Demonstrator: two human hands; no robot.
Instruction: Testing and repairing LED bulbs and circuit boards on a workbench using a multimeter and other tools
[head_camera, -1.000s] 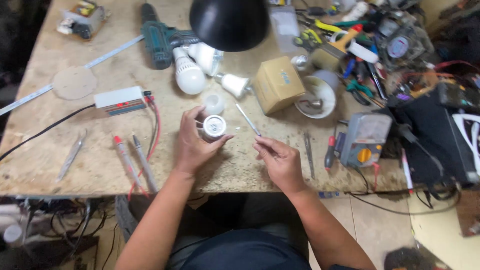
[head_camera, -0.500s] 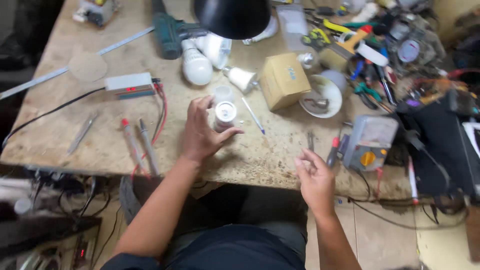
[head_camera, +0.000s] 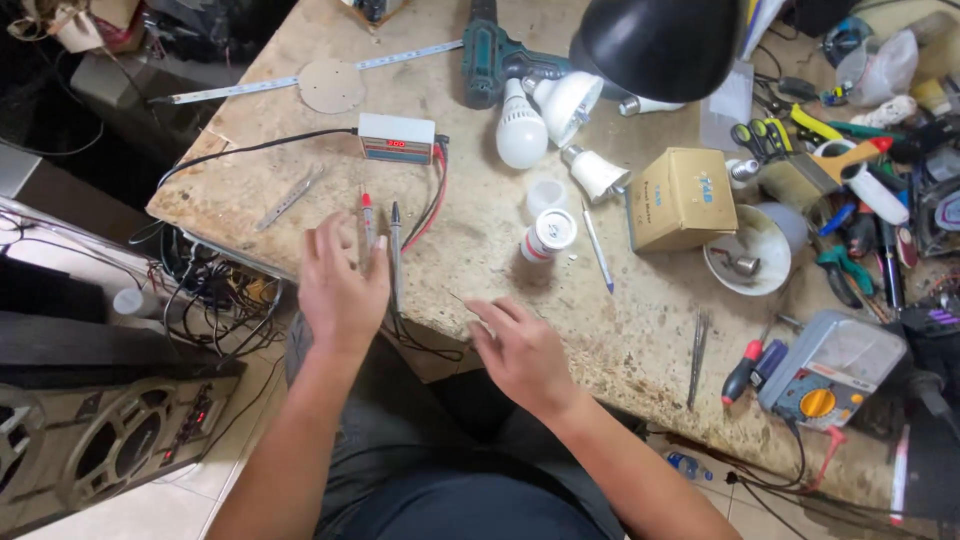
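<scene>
My left hand (head_camera: 340, 285) hovers open over the front edge of the stone bench, its fingertips beside a red probe (head_camera: 368, 222) and a black probe (head_camera: 396, 250). My right hand (head_camera: 520, 350) is open too, fingers spread, near the bench's front edge and holding nothing. A white bulb base (head_camera: 548, 236) lies alone on the bench (head_camera: 480, 230) beyond my right hand, with a thin tool (head_camera: 598, 258) to its right and a clear cap (head_camera: 546, 194) just behind it. The probes' red and black leads run to a small white tester box (head_camera: 396, 138).
Behind stand white bulbs (head_camera: 521, 128), a green drill (head_camera: 492, 58), a black lamp shade (head_camera: 660, 40), a cardboard box (head_camera: 680, 198) and a white bowl (head_camera: 748, 250). A multimeter (head_camera: 830, 372), screwdriver (head_camera: 742, 372) and heaped hand tools fill the right. A speaker (head_camera: 90, 450) sits on the floor at left.
My left hand has let go of the bulb base and moved left to the probes. My right hand came back up to the bench edge. The view has shifted left.
</scene>
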